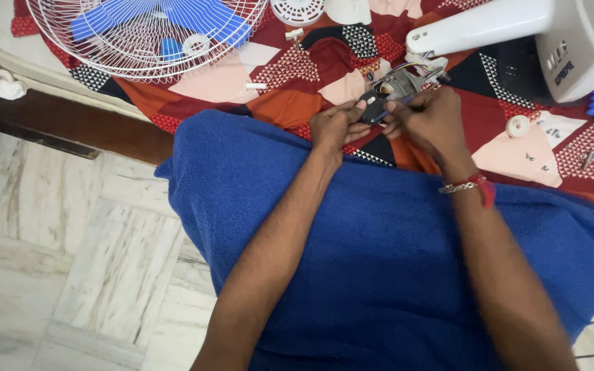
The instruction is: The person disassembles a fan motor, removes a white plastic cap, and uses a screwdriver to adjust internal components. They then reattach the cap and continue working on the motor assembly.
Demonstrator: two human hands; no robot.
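Fan motor [394,88]: you are pinching it from both sides, left hand [335,125] and right hand [429,117] each closing their grip on it, steadying it over the bed [297,75].

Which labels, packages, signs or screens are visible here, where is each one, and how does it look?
Printed label: on the white fan body at the top right of the patterned bedspread; small grey lettering in a vertical strip beside a row of markings.
No packages, signs or screens are in view.
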